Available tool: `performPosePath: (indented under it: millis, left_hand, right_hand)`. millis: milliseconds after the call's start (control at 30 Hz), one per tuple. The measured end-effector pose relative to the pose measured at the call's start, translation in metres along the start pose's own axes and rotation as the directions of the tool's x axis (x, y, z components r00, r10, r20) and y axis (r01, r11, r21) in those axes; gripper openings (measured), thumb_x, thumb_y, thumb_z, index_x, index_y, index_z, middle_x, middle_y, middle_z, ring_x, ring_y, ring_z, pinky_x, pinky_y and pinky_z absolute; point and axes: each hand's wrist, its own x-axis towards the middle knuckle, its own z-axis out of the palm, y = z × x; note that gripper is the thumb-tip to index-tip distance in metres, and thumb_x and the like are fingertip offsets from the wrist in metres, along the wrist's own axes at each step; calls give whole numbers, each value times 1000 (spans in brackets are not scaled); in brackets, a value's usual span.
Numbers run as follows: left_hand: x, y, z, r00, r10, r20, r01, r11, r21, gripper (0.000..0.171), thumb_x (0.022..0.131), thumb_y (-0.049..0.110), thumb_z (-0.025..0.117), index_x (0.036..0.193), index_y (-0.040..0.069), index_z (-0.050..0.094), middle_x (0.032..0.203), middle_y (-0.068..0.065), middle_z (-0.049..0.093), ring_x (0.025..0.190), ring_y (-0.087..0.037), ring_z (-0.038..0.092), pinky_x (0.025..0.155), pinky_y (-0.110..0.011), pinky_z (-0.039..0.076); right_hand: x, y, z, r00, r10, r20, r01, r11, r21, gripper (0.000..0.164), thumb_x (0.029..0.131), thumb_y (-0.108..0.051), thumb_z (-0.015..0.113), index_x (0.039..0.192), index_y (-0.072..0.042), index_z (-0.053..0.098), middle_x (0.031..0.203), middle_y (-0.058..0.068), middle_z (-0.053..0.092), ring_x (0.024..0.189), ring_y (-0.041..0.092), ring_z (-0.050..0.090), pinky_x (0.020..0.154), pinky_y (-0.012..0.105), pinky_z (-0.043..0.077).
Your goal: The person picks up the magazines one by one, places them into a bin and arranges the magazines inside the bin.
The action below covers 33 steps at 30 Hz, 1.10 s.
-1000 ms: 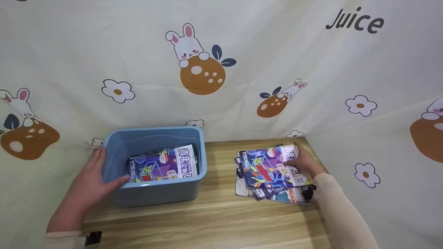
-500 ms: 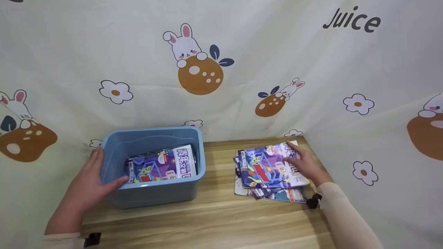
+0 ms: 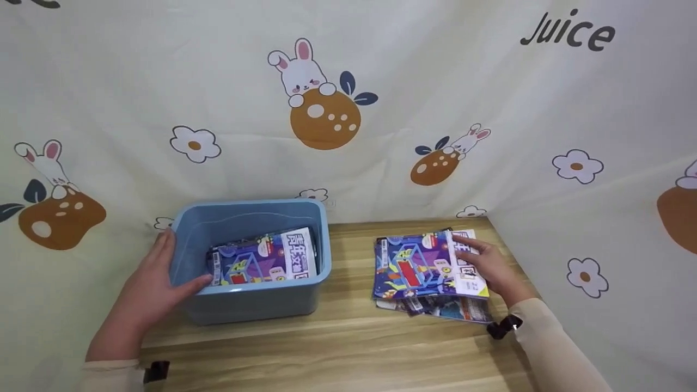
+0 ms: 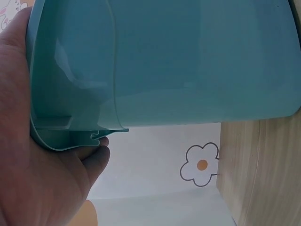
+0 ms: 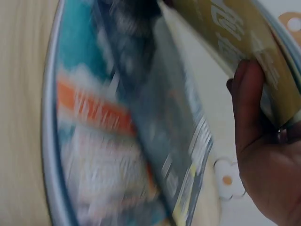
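Observation:
My left hand (image 3: 150,286) grips the left end of a blue plastic bin (image 3: 256,302), thumb over the front rim. In the left wrist view its fingers curl under the lip of the bin (image 4: 164,61). A magazine (image 3: 267,260) with a purple cover lies inside, on top of others. On the right, my right hand (image 3: 493,272) holds the right side of a similar purple magazine (image 3: 411,269). The right wrist view shows the thumb against the yellowish underside of this magazine (image 5: 244,37), raised at an angle above the blurred magazines (image 5: 103,179) below.
Several more magazines (image 3: 465,309) lie beneath the held one on the wood-grain table (image 3: 348,337). A pale curtain (image 3: 381,65) printed with rabbits and flowers hangs close behind the bin and along both sides.
The purple magazine has come up off the pile at its right side, with my right hand holding it. My left hand stays on the bin. The head view has shifted slightly.

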Motion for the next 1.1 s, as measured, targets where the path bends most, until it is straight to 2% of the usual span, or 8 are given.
performPosePath:
  millis: [233,400,567,733,900,1100]
  left_hand:
    - [4,2,0,1000,16,-5,-16,1000,-4,136,93,76,74,175,3,-7,182,-29,-6,163,-63,7,113,-89,24]
    - [4,-1,1,1000,20,-5,-20,1000,-11,137,93,75,75,175,3,-6,182,-28,-6,163,-63,8,113,-89,24]
    - [5,-3,1,1000,8,-3,-8,1000,-15,136,93,76,74,175,5,-8,182,-27,-8,162,-63,7,112,-90,25]
    - [5,-4,1,1000,14,-14,-14,1000,-16,136,93,76,75,176,6,-8,182,-27,-7,162,-64,8,112,-90,25]
    - [3,-4,1,1000,5,-9,-5,1000,-15,136,94,76,74,175,5,-9,182,-27,-8,162,-64,6,112,-90,24]
    - [2,-2,0,1000,8,-13,-9,1000,-18,135,94,75,74,176,5,-7,182,-27,-7,162,-64,8,112,-90,25]
  right_hand:
    - [-14,-34,20,1000,-14,-21,19,977,212,60,111,-23,71,167,-16,52,112,14,80,89,26,82,76,39,70]
    - [-19,-59,35,999,-48,-26,53,950,306,59,110,-23,73,165,-19,55,113,13,80,91,25,82,77,37,69]
    - [-21,-87,51,998,-62,-6,61,943,326,59,108,-27,76,164,-24,57,119,13,78,96,27,82,80,38,69]
    - [-19,-110,71,994,-104,20,89,923,375,58,109,-22,74,165,-21,57,119,15,78,95,28,82,80,38,69]
    - [-16,-125,98,989,-115,91,65,898,436,61,111,-14,70,168,-15,50,115,17,79,91,28,83,77,38,69]
    - [-15,-140,126,980,-125,151,54,911,408,60,111,-11,68,168,-16,50,118,19,77,91,29,82,76,39,69]
